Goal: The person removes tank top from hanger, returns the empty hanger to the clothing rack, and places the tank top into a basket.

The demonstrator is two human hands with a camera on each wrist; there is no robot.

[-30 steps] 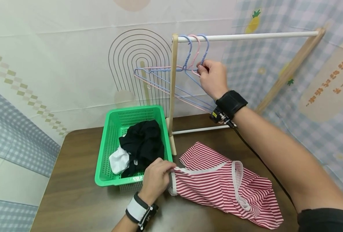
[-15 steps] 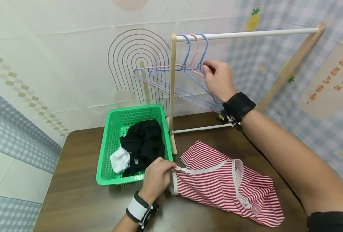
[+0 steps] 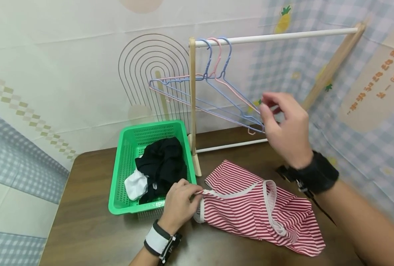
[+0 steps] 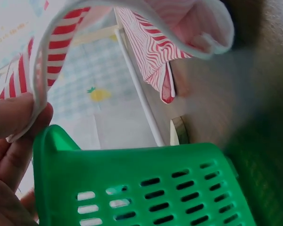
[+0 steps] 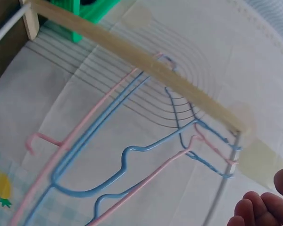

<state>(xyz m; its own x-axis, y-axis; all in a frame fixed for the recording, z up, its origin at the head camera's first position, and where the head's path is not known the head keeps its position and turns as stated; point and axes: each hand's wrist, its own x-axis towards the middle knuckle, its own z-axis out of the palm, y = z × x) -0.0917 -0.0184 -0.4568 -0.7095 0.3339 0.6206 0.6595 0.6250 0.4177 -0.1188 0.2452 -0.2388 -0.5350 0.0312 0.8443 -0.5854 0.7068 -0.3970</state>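
My left hand (image 3: 180, 203) pinches the white-trimmed edge of a red-and-white striped top (image 3: 237, 218), which lies spread on the table. In the left wrist view, thumb and fingers grip that trim (image 4: 40, 80) just above the basket's corner. My right hand (image 3: 286, 127) is in the air at the right end of the hangers, fingers loosely bent, thumb apart, holding nothing. Several thin hangers, blue (image 3: 229, 55) and pink (image 3: 218, 55), hang by their hooks from the left end of the rack's white bar (image 3: 277, 38). The right wrist view shows the hangers (image 5: 96, 129) close up.
A green plastic basket (image 3: 115, 181) stands left of the rack, with a black garment (image 3: 165, 162) and a white cloth (image 3: 136, 184) inside. The rack's wooden post (image 3: 192, 99) rises beside it. Patterned curtain (image 3: 67, 74) covers the wall behind the brown table (image 3: 84, 229).
My right hand has left the hanger necks and moved right and down, toward the head camera. The left hand keeps its pinch on the striped top, nearly unmoved.
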